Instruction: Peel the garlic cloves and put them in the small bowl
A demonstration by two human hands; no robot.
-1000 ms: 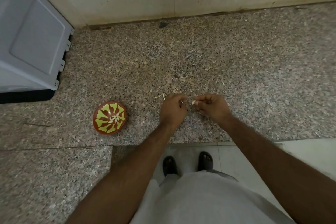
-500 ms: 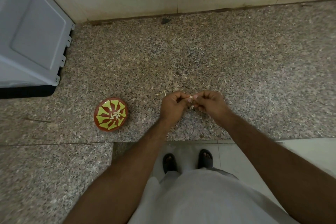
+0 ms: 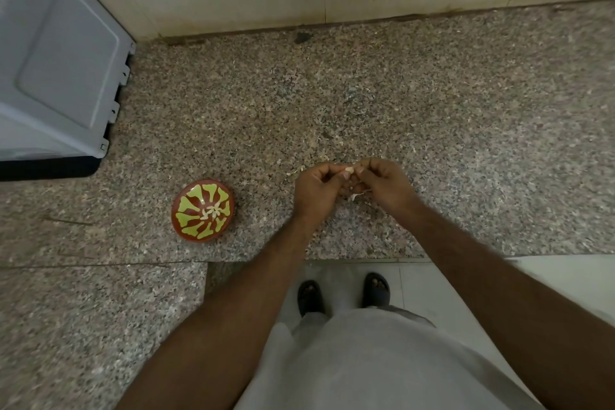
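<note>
Head view, looking down over a speckled stone worktop (image 3: 432,103). Small bowl (image 3: 202,209) taken as the landmark: red with a yellow-green pattern, sitting near the front edge of the worktop, a cluster of pale peeled cloves (image 3: 213,211) gathered in its middle. Count not readable, too small and bunched.

Right of the bowl, raised a little above the stone: left hand (image 3: 316,190) and right hand (image 3: 387,185) brought together, fingers curled, thumbs and forefingers of both pinching one garlic clove (image 3: 348,170) between them. Clove pale at the tip, seemingly part stripped. Scrap of papery skin (image 3: 356,195) showing pale just below the hands, whether hanging from the clove or lying on the stone not clear.

More flecks of skin scattered on the stone to the right of the bowl and beyond it, hard to separate from the speckle. Grey plastic lid or bin (image 3: 56,70) well beyond the bowl at the far left, not part of the job.

Judged progress: well under way. Several cloves done and already in the bowl; one in hand, mid-peel, not yet dropped in. No unpeeled cloves or bulb plainly visible anywhere around the bowl, so possibly the last one, though more could be hidden in a palm. Left to do: finish stripping, then carry leftward to the bowl.
</note>
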